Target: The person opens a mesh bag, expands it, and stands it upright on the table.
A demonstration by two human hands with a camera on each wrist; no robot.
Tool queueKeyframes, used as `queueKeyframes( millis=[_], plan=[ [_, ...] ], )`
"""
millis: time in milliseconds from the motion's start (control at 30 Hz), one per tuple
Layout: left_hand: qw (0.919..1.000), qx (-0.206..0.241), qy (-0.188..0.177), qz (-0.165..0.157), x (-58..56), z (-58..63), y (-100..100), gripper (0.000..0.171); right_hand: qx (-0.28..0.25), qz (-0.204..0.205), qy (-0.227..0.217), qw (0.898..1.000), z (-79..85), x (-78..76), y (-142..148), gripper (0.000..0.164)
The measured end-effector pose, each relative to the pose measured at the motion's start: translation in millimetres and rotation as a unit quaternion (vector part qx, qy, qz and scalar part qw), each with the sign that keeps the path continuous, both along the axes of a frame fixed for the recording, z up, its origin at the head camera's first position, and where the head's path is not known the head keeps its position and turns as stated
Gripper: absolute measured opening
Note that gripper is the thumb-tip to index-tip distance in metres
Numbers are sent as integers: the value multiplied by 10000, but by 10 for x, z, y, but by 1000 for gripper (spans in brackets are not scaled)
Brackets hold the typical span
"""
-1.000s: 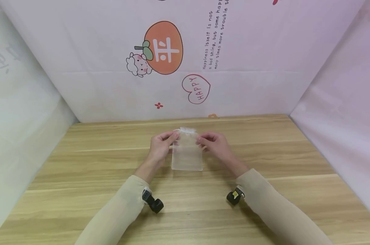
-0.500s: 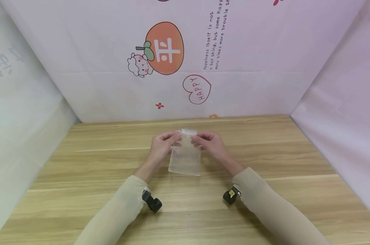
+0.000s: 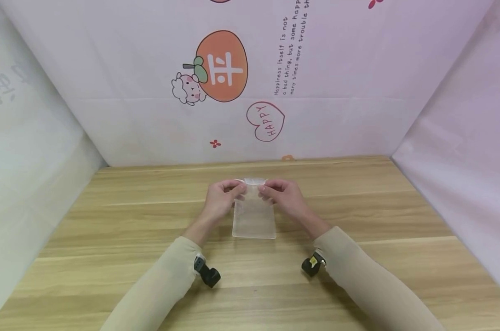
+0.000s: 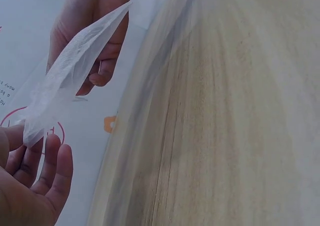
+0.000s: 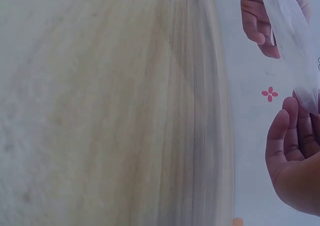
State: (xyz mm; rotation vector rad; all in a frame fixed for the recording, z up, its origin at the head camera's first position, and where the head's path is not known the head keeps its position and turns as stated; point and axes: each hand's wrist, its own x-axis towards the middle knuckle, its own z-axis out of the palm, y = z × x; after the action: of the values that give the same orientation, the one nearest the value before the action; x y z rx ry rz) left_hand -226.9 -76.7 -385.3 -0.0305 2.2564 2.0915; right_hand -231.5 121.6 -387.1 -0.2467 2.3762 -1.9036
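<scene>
A sheer white drawstring pouch [image 3: 255, 218] hangs between both hands, its gathered top edge uppermost and its square bottom toward me. My left hand [image 3: 221, 197] pinches the pouch's upper left side between thumb and fingers. On the upper right side, my right hand [image 3: 284, 195] pinches it the same way. A thin white cord shows near the gathered top by the left hand. In the left wrist view the pouch [image 4: 75, 60] appears edge-on, thin and flat. The right wrist view shows part of the pouch [image 5: 292, 35] above the curled fingers.
Beneath the hands lies a wood-grain table [image 3: 150, 257]. A white printed cloth [image 3: 336, 92] rises behind the table's far edge, and pale cloth walls stand at left and right. Small black cameras [image 3: 210, 276] are strapped at both wrists.
The right hand has shifted left, nearer the left hand. The pouch has moved slightly toward me; its bottom swung to the left and is now level again. Both hands keep hold of it.
</scene>
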Motion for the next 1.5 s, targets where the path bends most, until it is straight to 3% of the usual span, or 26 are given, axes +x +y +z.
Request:
queueKeyframes(
  millis=[467, 1033, 1300, 1500],
  plan=[
    [9987, 268, 355, 244, -1, 15, 76, 18, -151, -197, 96, 9996, -2, -20, 25, 21],
    [9953, 808, 207, 488, 15, -14, 97, 21, -548, -307, 58, 9980, 20, 7, 51, 19],
    [9891, 1287, 102, 711, 39, -10, 131, 20, -600, -429, 100, 9972, 22, 34, 40, 23],
    [9838, 1528, 250, 899, 36, -38, 156, 18, -683, -734, 234, 9947, 6, 54, 0, 27]
  ],
)
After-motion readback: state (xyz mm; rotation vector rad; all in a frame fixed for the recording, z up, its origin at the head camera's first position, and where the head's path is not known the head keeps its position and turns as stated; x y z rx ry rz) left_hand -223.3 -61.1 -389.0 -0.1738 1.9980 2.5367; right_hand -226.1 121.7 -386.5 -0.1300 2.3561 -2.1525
